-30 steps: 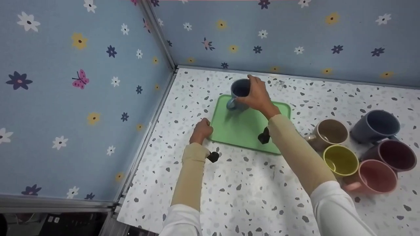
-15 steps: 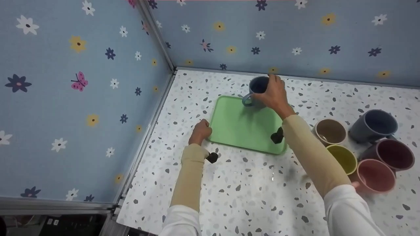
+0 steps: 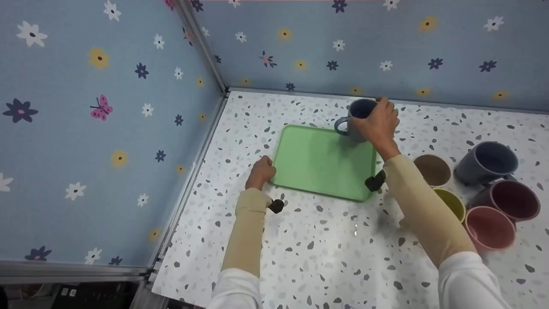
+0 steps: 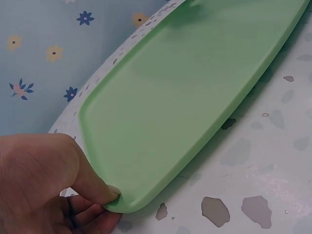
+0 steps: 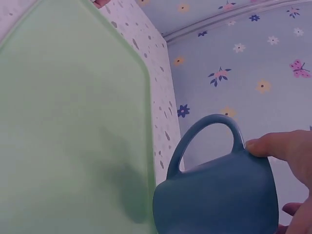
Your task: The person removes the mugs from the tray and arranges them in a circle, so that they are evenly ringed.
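A blue mug (image 3: 357, 131) is held by my right hand (image 3: 379, 124), which grips it near the rim above the far right part of a green tray (image 3: 321, 161). In the right wrist view the mug (image 5: 219, 195) has its handle turned toward the tray side, with the thumb by the handle's upper end and a shadow on the tray below. My left hand (image 3: 260, 171) pinches the tray's near left corner. The left wrist view shows the thumb (image 4: 111, 194) on top of the rim and fingers underneath.
Several mugs stand close together at the right: brown (image 3: 433, 169), another blue (image 3: 487, 163), dark maroon (image 3: 510, 199), yellow-green (image 3: 452, 204) and pink (image 3: 490, 228). My right forearm partly covers some. Flowered wall panels (image 3: 364, 51) border the speckled table (image 3: 313, 240) at the back and left.
My right hand has carried the blue mug rightward along the tray's far side, from its left part toward the far right corner. The left hand stays on the tray's corner.
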Demonstrator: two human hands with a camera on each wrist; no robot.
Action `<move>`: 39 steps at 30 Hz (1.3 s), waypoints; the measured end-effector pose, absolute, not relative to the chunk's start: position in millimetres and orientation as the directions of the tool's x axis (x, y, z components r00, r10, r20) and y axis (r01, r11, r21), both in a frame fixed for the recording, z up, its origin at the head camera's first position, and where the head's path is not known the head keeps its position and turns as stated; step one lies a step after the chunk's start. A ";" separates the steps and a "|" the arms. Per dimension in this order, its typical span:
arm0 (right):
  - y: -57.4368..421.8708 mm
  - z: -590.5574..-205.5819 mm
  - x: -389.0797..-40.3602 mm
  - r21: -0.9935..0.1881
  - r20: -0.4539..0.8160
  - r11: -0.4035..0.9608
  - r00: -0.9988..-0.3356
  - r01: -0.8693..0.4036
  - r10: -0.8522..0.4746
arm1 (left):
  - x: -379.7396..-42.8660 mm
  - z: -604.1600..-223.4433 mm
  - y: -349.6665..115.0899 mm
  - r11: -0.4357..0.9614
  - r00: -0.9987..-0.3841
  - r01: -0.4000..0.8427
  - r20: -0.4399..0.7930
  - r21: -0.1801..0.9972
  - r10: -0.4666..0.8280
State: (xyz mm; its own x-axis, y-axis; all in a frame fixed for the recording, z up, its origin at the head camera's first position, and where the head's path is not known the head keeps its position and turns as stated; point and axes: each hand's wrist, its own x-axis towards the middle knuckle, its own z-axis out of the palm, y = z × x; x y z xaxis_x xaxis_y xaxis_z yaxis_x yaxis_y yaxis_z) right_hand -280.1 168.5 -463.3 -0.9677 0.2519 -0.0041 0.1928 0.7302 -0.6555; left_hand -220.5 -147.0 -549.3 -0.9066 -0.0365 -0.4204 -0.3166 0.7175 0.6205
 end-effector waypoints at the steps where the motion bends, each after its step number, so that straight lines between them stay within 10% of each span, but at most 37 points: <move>1: 171.0 -462.9 -278.7 -0.652 -0.006 0.731 -0.966 0.200 0.258 | -220.4 -549.2 -147.1 0.716 -0.905 -0.319 -0.423 0.621 -0.036; 39: 267.6 -466.8 -242.7 -0.631 -0.117 0.677 -0.909 0.379 0.399 | -222.0 -552.2 -147.5 0.716 -0.886 -0.337 -0.463 0.611 -0.021</move>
